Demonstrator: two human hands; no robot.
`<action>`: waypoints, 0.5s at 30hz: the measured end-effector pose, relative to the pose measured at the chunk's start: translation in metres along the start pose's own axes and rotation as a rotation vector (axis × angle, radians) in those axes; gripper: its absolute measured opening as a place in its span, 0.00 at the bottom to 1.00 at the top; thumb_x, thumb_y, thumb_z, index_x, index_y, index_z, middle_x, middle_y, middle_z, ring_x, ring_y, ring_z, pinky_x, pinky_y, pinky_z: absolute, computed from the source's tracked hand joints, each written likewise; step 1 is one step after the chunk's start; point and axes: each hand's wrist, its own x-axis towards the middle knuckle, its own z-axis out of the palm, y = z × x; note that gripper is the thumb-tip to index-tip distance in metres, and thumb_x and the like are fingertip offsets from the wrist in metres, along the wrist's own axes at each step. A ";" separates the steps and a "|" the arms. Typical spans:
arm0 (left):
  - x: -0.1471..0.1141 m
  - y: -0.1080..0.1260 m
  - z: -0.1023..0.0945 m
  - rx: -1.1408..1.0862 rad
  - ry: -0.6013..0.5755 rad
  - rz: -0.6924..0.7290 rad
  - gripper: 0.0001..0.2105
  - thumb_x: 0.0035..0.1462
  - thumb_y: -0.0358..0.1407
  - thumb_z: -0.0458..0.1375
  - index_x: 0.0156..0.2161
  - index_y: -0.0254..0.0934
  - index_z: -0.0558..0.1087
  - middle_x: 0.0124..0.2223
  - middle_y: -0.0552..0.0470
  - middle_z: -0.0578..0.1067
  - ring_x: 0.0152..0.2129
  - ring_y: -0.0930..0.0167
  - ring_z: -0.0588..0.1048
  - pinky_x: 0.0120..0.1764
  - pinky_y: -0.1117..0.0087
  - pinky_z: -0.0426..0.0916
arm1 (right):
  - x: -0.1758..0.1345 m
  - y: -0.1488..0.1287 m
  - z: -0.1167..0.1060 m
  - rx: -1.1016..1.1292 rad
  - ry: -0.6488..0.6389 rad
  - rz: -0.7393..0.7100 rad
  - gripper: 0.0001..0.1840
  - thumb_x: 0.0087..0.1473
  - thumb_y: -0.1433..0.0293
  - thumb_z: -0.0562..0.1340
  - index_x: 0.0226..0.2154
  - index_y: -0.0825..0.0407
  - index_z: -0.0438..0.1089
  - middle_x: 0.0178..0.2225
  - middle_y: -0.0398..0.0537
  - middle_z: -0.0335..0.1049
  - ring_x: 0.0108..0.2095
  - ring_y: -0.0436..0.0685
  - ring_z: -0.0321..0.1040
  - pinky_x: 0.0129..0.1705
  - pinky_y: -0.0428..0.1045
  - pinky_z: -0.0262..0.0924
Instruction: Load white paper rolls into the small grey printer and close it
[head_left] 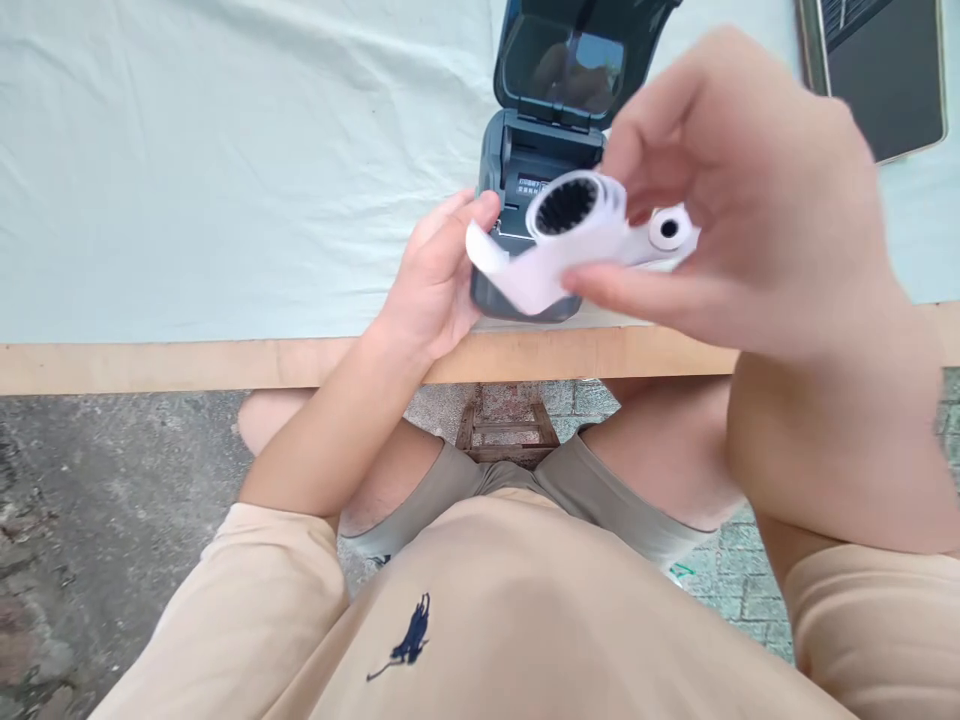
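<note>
A dark portable label printer (pixel 491 150) stands on the cloth near the table's front edge, its lid (pixel 517 65) tilted up and its paper bay exposed. My left hand (pixel 442 265) grips the printer's left side, the thumb over the rim. Above the bay, my right hand (pixel 750 200) pinches a white paper roll (pixel 611 195) with a black ribbed core. A loose paper end curls from the roll to the left, covering part of the bay. A smaller white roll (pixel 660 232) with a black centre shows behind my right hand, partly hidden by it.
A pale cloth (pixel 225 180) covers the table, with a bare wooden strip (pixel 150 365) along its front edge. At the far right lies a dark flat device (pixel 885 80), cut off by the frame. Below the table, a wooden stool (pixel 506 430) shows between my knees.
</note>
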 end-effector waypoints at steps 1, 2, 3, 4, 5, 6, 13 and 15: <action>0.000 -0.001 -0.001 0.026 -0.039 0.042 0.14 0.74 0.35 0.61 0.34 0.38 0.81 0.30 0.53 0.79 0.31 0.72 0.79 0.34 0.72 0.75 | 0.008 -0.002 0.005 -0.124 0.014 0.020 0.18 0.52 0.62 0.71 0.41 0.46 0.64 0.45 0.45 0.74 0.43 0.59 0.77 0.47 0.59 0.76; -0.001 -0.002 -0.001 0.052 -0.082 0.072 0.12 0.74 0.34 0.61 0.35 0.39 0.82 0.31 0.53 0.80 0.33 0.71 0.80 0.35 0.71 0.76 | 0.016 -0.003 0.009 -0.266 0.024 0.067 0.16 0.51 0.67 0.69 0.41 0.46 0.65 0.45 0.46 0.76 0.46 0.63 0.78 0.51 0.62 0.75; -0.001 -0.002 -0.003 0.067 -0.090 0.060 0.12 0.74 0.33 0.61 0.36 0.40 0.82 0.32 0.52 0.81 0.37 0.68 0.83 0.37 0.69 0.77 | 0.023 -0.002 0.013 -0.395 0.031 0.129 0.17 0.51 0.69 0.67 0.44 0.46 0.67 0.46 0.47 0.78 0.49 0.66 0.78 0.55 0.65 0.73; -0.001 -0.003 -0.004 0.081 -0.091 0.041 0.12 0.75 0.33 0.59 0.38 0.40 0.82 0.33 0.51 0.81 0.42 0.65 0.85 0.40 0.67 0.79 | 0.028 0.001 0.016 -0.485 0.036 0.187 0.18 0.51 0.70 0.67 0.46 0.45 0.69 0.48 0.48 0.79 0.51 0.70 0.78 0.57 0.68 0.70; 0.000 -0.003 -0.005 0.091 -0.088 0.031 0.13 0.76 0.32 0.57 0.39 0.40 0.81 0.34 0.51 0.81 0.46 0.62 0.86 0.42 0.65 0.80 | 0.031 0.004 0.018 -0.529 0.039 0.223 0.20 0.52 0.70 0.68 0.48 0.45 0.71 0.49 0.49 0.80 0.54 0.72 0.78 0.60 0.70 0.68; 0.000 -0.004 -0.007 0.100 -0.086 0.025 0.12 0.77 0.33 0.56 0.40 0.39 0.80 0.35 0.51 0.82 0.49 0.61 0.87 0.44 0.63 0.81 | 0.032 0.008 0.019 -0.532 0.043 0.224 0.19 0.53 0.68 0.69 0.49 0.45 0.72 0.52 0.49 0.81 0.57 0.74 0.77 0.62 0.72 0.66; -0.001 -0.005 -0.009 0.079 -0.126 0.030 0.08 0.70 0.43 0.66 0.40 0.41 0.80 0.44 0.46 0.87 0.56 0.54 0.86 0.50 0.60 0.83 | 0.010 0.028 0.030 -0.508 0.081 -0.112 0.14 0.69 0.55 0.62 0.35 0.44 0.75 0.40 0.47 0.81 0.54 0.68 0.75 0.58 0.68 0.62; -0.003 -0.005 -0.009 0.102 -0.128 0.035 0.07 0.67 0.41 0.69 0.42 0.41 0.81 0.46 0.47 0.86 0.55 0.55 0.87 0.49 0.62 0.83 | 0.006 0.029 0.032 -0.482 0.005 -0.119 0.13 0.69 0.56 0.63 0.35 0.43 0.76 0.34 0.46 0.78 0.55 0.66 0.75 0.57 0.68 0.62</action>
